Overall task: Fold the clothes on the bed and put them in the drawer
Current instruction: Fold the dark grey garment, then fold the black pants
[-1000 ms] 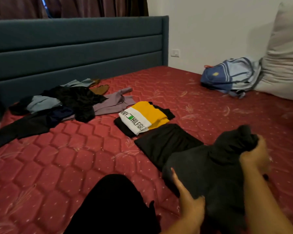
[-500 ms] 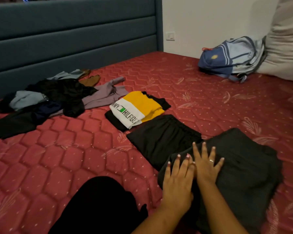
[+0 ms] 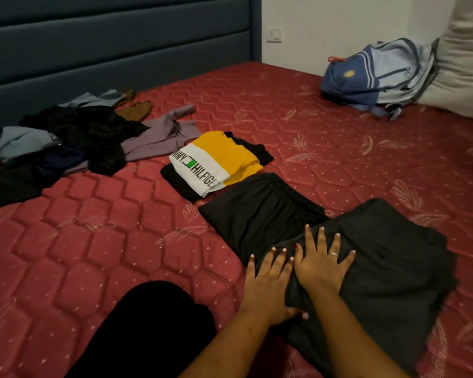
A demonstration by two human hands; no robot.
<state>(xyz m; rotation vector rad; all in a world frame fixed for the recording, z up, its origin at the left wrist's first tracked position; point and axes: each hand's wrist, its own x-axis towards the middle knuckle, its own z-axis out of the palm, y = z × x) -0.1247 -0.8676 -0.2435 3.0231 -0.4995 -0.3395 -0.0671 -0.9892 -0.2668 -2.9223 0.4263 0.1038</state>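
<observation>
Left hand: the left hand lies flat with straight fingers on the near left edge of the dark grey cloth. It presses down and grips nothing.
Right hand: the right hand lies flat too, fingers spread wide, pressing on the same cloth right next to the left hand. It grips nothing. One finger wears a ring.
Dark grey cloth: it lies folded on the bed, close to the person, under both hands.
Black cloth: a folded black cloth lies just behind the grey one. The grey one covers its near corner.
Yellow and white shirt: it is folded and sits on another folded black piece, just behind the black cloth.
Pile of clothes: a messy pile of black, grey, blue and brown things lies far to the left, near the blue headboard.
Leg: a leg in black rests on the bed beside the left arm.
Backpack: a blue backpack lies at the far right, leaning on a big pale pillow.
Bed: it has a red cover with stitched shapes.
</observation>
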